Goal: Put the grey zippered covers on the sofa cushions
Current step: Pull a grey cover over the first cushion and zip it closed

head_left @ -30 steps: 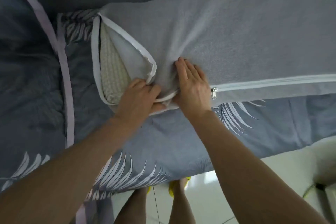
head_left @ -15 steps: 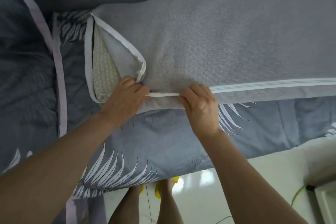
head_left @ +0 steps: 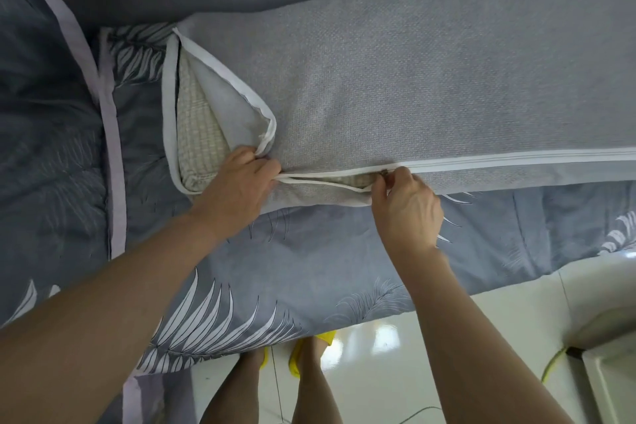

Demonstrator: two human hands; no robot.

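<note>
Grey cover (head_left: 430, 79) was coarse woven cloth, matt, visibly grainy. Turned-back inner face (head_left: 237, 110) looked paler, smoother. Zipper tape (head_left: 516, 163) was white, smooth fabric; zipper pull (head_left: 384, 173) looked like dull metal. Cushion (head_left: 199, 120) inside showed cream cloth, ribbed gridded weave. Bedspread (head_left: 327, 262) underneath was smooth blue-grey printed cloth, faintly quilted. Floor tiles (head_left: 395, 351) were pale, glossy, mirrored light.

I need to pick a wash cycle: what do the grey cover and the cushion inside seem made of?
Grey cover: matte woven cloth, going by its coarse, speckled weave; fibre unclear. Cushion: cream fabric casing with a fine grid texture, possibly mesh; filling hidden.
</note>
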